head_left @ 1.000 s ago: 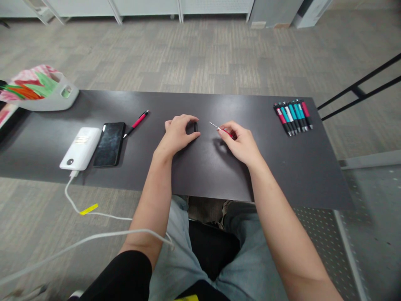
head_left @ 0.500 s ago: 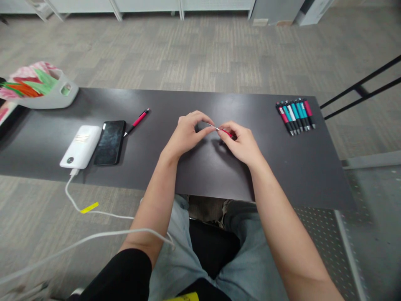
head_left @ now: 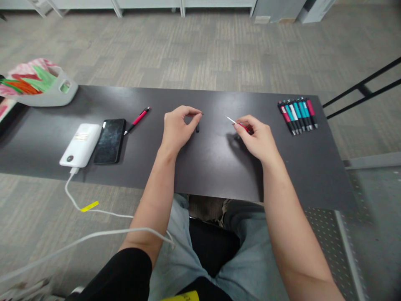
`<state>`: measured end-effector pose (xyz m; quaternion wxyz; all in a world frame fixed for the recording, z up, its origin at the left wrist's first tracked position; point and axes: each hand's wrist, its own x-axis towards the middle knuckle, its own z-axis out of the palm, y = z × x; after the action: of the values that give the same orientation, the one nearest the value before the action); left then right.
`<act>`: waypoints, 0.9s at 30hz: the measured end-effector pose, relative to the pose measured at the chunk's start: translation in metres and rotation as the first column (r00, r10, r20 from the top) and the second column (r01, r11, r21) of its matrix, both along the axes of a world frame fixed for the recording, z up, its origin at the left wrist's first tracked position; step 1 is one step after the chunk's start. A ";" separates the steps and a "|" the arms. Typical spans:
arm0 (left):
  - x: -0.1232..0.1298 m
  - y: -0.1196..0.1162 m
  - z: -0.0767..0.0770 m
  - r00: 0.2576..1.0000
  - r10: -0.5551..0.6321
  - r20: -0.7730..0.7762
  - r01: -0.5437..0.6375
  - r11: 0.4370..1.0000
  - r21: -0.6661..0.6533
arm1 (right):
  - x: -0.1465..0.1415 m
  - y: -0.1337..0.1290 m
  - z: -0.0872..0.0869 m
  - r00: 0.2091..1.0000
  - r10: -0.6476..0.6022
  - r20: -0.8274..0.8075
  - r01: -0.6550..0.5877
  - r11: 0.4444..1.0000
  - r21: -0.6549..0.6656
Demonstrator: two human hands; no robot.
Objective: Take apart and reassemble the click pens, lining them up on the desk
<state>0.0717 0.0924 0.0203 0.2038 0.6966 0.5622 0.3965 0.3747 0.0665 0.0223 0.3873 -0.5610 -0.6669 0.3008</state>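
Note:
My right hand is closed around a red pen barrel, with a thin whitish refill sticking out to the upper left. My left hand pinches a tiny dark piece between thumb and fingertips; it is too small to name. Beneath that thumb, a short black pen part lies on the dark table, half covered by the hand. To the left lies a whole red and black pen.
A row of several red, teal and white pens lies at the table's right end. A black phone and a white power bank with a white cable lie on the left. A white basket stands at the far left.
My hands have come apart: the right has moved right with the barrel and refill, the left slightly left. The refill shows in the gap, and the black pen part is now visible.

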 end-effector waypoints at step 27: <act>-0.001 -0.004 -0.003 0.962 -0.106 -0.252 0.068 0.986 -0.156 | -0.006 0.000 -0.005 0.998 0.053 0.032 -0.053 0.999 -0.003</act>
<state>0.0707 0.0886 0.0174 0.1961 0.7497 0.5803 0.2506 0.3691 0.0669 0.0174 0.3676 -0.5484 -0.6874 0.3028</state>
